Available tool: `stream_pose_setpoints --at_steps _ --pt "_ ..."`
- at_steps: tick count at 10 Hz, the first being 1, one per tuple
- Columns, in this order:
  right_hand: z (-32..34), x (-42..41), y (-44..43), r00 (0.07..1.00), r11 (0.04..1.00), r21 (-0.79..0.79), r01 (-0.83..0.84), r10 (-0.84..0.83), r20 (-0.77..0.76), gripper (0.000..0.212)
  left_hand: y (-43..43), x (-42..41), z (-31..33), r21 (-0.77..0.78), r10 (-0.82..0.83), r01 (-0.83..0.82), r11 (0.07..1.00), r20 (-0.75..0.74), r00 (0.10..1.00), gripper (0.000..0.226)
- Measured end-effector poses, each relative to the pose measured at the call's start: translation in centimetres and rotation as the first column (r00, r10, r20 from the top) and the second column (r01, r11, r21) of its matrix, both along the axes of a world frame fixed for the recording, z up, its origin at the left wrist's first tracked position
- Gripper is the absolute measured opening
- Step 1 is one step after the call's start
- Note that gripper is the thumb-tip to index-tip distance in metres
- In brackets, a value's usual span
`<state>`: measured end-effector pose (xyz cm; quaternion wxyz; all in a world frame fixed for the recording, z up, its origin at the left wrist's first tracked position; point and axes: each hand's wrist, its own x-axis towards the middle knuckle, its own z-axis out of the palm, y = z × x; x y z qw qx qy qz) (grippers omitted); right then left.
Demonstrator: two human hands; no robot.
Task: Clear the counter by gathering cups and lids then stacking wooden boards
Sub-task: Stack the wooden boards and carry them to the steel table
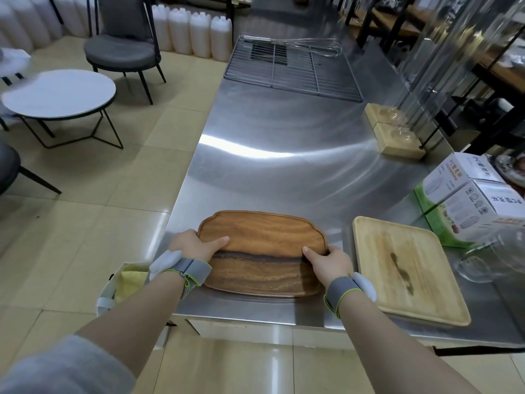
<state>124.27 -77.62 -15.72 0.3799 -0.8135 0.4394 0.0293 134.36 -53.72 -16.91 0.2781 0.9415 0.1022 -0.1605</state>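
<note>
- Worktop (284,166): brushed stainless steel, reflective, with swirl marks across its surface.
- Dark wooden board (262,251): scalloped outline, raised rim, strong banded grain with one dark streak; it sits at the near edge of the worktop, left of centre.
- Left hand (196,245): closed on the board's left end, thumb flat on the top face, fingers wrapped under the rim.
- Right hand (329,261): closed on the board's right end in the same way, thumb on top. Both wrists wear grey straps.
- Pale wooden tray (409,268): rectangular, rounded corners, low rim, a dark mark in its grain; it lies just beside the board toward the near right corner, apart from it.
- Glass cup (483,261): clear, at the tray's right side, blurred; contents cannot be told.
- Printed cartons (471,194): white card, stacked near the right edge.
- Wire rack (292,69): metal grid at the far end, a whisk (306,45) resting on it.
</note>
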Motion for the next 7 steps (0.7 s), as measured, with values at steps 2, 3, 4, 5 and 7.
stream_pose_setpoints --at_steps 2,3,4,5,7 --pt "1.9 0.1 0.1 0.993 0.996 0.064 -0.06 0.067 -0.102 0.052 -0.7 -0.4 1.1 0.008 0.036 -0.036 0.999 -0.042 0.998 0.061" --pt "3.1 -0.2 0.5 1.0 0.982 0.19 -0.017 0.016 0.01 0.051 -0.8 -0.8 2.6 -0.006 -0.002 0.002 1.0 -0.076 0.997 0.06" --pt "4.2 -0.5 0.8 0.997 0.964 0.265 -0.023 0.002 0.078 0.056 -0.3 -0.8 4.0 -0.049 -0.033 0.026 0.998 -0.135 0.99 0.062" --pt "6.2 -1.0 1.4 0.993 0.951 0.304 -0.053 0.018 0.115 0.068 0.5 -1.1 5.9 -0.087 -0.053 0.04 0.995 -0.146 0.988 0.06" --pt "11.4 -2.0 3.2 0.957 0.797 0.559 -0.229 0.08 0.278 0.019 0.2 -1.9 11.2 -0.513 -0.078 0.012 0.858 -0.107 0.991 0.042"
